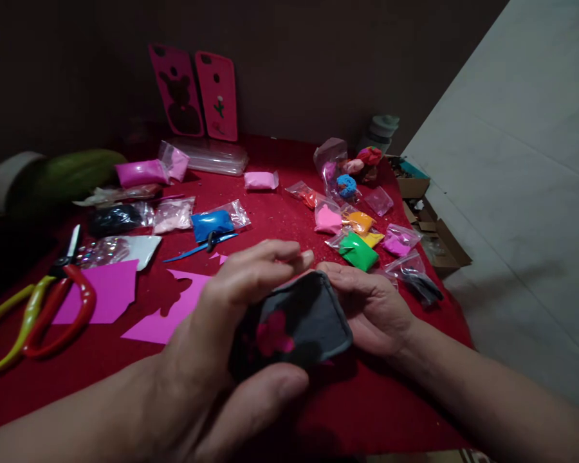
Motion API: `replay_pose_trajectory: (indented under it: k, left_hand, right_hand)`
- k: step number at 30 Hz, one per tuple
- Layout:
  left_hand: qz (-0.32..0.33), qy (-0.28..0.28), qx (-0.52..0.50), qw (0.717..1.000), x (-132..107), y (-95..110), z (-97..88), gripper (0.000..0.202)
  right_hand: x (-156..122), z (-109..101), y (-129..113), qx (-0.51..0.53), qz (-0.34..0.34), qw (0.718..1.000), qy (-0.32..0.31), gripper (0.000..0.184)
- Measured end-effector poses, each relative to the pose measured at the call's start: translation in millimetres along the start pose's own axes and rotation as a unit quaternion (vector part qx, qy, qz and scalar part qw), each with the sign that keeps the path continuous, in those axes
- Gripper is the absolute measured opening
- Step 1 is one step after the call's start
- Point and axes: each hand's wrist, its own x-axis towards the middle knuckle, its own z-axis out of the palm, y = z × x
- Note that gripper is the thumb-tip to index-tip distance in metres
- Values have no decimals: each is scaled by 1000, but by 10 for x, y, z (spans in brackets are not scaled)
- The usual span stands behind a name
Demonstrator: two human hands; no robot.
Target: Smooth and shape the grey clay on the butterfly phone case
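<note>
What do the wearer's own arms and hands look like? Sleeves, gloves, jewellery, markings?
Left forearm and right forearm: bare to the picture edges, no sleeves, watch or bracelet visible. Left grip and right grip: ungloved human hands, no rings or markings visible; parts are hidden, and the light is dim.

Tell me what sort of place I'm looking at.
Probably a craft table, perhaps at home: small bags of bright, clay-like material lie about, scissors lie by cut pink sheets, and two decorated phone cases stand at the back.
</note>
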Motion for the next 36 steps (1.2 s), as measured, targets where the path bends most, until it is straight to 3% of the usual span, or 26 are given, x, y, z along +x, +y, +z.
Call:
replay_pose_trajectory:
  k: [1,3,6,9,13,20,28,36]
  left_hand:
    - [-29,5,-47,998,1,0,-11,51]
    - [-26,-7,-65,998,15,-16,-44,55]
    - [29,-54,66,996,57,-50,-88,57]
    - [107,-86,217,966,98,-62,-96,50]
    - [136,-95,297,940,111,-64,-71,41]
    - [163,-100,272,943,93,-104,-56,39]
    - [197,-111,243,943,80,-118,-65,34]
    - [180,-104,288,935,91,-104,-59,39]
  right_hand:
    - [3,0,-1,-1,3,1000,3,12]
    - [9,4,-6,2,6,1000,6,13]
    - [13,12,-12,10,6,1000,-1,15]
    - [11,14,-14,13,6,1000,-11,15]
    - [7,10,-11,19,3,1000,-8,12]
    - [-2,26,-6,18,3,1000,19,16]
    - [13,-5,-6,38,6,999,-12,11]
    - [12,-7,4,45,2,999,-7,7]
